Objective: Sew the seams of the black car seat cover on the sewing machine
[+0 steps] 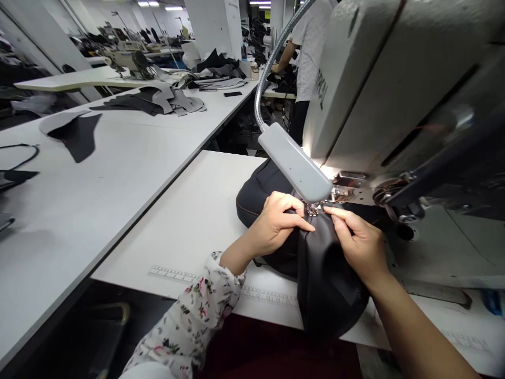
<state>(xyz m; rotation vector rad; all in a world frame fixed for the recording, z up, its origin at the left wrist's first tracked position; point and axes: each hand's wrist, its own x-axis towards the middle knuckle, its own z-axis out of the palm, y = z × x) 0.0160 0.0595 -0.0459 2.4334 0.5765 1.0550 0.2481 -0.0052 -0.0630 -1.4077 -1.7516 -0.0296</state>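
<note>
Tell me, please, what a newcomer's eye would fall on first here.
Probably the bulky, pale sewing machine filling the upper right, with a grey lamp angled across its front. Just below the lamp, the left hand and right hand touch black material on either side of the presser foot.

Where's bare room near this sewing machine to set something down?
On the sewing table, between its left edge, the ruler and the black material; on the neighbouring table, between the dark cutout and that edge. Crowded: the presser foot, flanked by left hand and right hand.
</note>
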